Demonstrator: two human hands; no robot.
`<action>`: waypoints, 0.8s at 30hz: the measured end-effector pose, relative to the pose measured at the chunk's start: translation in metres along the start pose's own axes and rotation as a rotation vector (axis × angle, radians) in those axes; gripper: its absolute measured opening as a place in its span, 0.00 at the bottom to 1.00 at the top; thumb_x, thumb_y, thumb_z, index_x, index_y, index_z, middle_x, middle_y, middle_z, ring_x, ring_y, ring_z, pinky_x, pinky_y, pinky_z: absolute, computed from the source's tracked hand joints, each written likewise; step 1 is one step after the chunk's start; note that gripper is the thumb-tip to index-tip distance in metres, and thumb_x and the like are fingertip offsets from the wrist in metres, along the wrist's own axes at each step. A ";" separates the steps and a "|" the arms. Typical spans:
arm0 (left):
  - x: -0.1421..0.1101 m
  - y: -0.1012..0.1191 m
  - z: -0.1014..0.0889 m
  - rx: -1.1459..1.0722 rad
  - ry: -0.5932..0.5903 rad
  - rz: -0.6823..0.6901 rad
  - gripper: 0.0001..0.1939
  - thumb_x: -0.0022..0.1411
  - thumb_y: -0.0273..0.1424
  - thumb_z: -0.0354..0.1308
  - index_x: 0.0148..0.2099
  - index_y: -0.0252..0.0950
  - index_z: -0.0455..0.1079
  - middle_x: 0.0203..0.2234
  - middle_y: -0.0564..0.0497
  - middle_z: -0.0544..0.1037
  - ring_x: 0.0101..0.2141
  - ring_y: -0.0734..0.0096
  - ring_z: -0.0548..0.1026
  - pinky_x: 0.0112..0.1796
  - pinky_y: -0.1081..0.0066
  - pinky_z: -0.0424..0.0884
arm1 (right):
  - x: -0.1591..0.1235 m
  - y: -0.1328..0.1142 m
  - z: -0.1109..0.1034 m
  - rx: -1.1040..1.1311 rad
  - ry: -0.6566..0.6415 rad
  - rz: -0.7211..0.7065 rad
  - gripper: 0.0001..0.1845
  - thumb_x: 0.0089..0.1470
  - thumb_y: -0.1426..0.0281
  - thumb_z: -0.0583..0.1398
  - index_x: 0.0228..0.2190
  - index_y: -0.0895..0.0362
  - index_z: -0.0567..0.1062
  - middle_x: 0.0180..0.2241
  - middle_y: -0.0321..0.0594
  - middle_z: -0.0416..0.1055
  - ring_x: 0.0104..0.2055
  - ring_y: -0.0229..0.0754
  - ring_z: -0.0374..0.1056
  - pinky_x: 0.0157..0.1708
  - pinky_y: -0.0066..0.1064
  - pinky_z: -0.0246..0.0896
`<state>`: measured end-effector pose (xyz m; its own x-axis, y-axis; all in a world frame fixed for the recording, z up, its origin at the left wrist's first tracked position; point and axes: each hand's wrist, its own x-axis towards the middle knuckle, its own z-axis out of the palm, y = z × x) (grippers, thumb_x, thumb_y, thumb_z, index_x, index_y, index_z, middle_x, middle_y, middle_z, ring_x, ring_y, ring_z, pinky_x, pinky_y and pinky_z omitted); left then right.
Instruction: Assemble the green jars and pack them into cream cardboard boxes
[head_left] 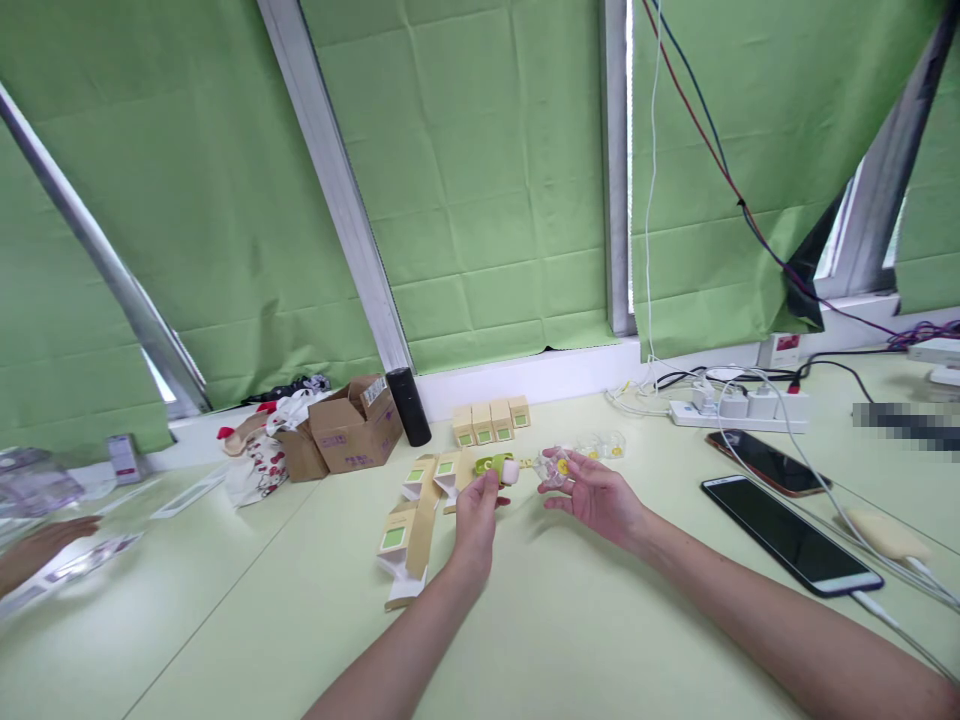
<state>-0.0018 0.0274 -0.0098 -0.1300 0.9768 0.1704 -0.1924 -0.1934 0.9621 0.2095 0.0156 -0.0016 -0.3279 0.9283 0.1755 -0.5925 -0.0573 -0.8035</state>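
Note:
My left hand (476, 515) is closed around a small green object with a pale pink, rounded end (495, 465); its exact kind is unclear. Close to its right, my right hand (600, 497) pinches a clear plastic piece with a yellow spot (553, 468). A short yellowish strip (527, 463) shows between the two. Behind my right hand lie more clear pieces with yellow spots (607, 446). Opened small cardboard boxes with green labels (396, 538) lie left of my left hand. Several closed boxes of that kind (484, 423) stand in a row farther back.
At the back left are a brown carton (356, 430), a black cylinder (409, 407) and a patterned cloth bag (259, 468). Two phones (787, 532), cables and a power strip (750, 410) occupy the right. Another person's hand (49, 550) is at far left.

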 end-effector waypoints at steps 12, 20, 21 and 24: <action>-0.002 0.000 0.001 0.029 -0.023 0.036 0.31 0.51 0.59 0.70 0.39 0.34 0.82 0.40 0.42 0.83 0.41 0.61 0.77 0.40 0.67 0.73 | 0.002 0.009 0.003 -0.216 0.126 -0.035 0.29 0.39 0.66 0.78 0.44 0.53 0.79 0.39 0.38 0.75 0.37 0.40 0.72 0.33 0.30 0.70; -0.006 0.005 0.002 0.095 -0.042 0.073 0.32 0.52 0.61 0.68 0.39 0.34 0.81 0.38 0.42 0.83 0.39 0.60 0.77 0.41 0.66 0.73 | 0.000 0.010 0.006 -0.252 0.099 -0.001 0.25 0.48 0.57 0.75 0.45 0.53 0.80 0.48 0.43 0.75 0.42 0.45 0.76 0.33 0.35 0.76; -0.006 0.005 0.002 0.104 -0.044 0.070 0.32 0.52 0.61 0.68 0.39 0.34 0.81 0.38 0.42 0.83 0.39 0.60 0.77 0.41 0.66 0.72 | 0.000 0.010 0.007 -0.243 0.097 0.018 0.25 0.49 0.57 0.75 0.45 0.53 0.80 0.48 0.44 0.76 0.40 0.45 0.77 0.31 0.35 0.76; -0.007 0.007 0.002 0.128 -0.053 0.073 0.33 0.53 0.61 0.67 0.39 0.34 0.81 0.38 0.42 0.84 0.39 0.60 0.77 0.41 0.66 0.72 | 0.001 0.012 0.008 -0.182 0.089 0.039 0.25 0.50 0.58 0.75 0.47 0.51 0.77 0.47 0.43 0.79 0.36 0.44 0.78 0.28 0.32 0.73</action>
<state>0.0001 0.0196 -0.0041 -0.0865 0.9648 0.2483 -0.0587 -0.2537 0.9655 0.1966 0.0127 -0.0070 -0.2770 0.9559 0.0981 -0.4356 -0.0339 -0.8995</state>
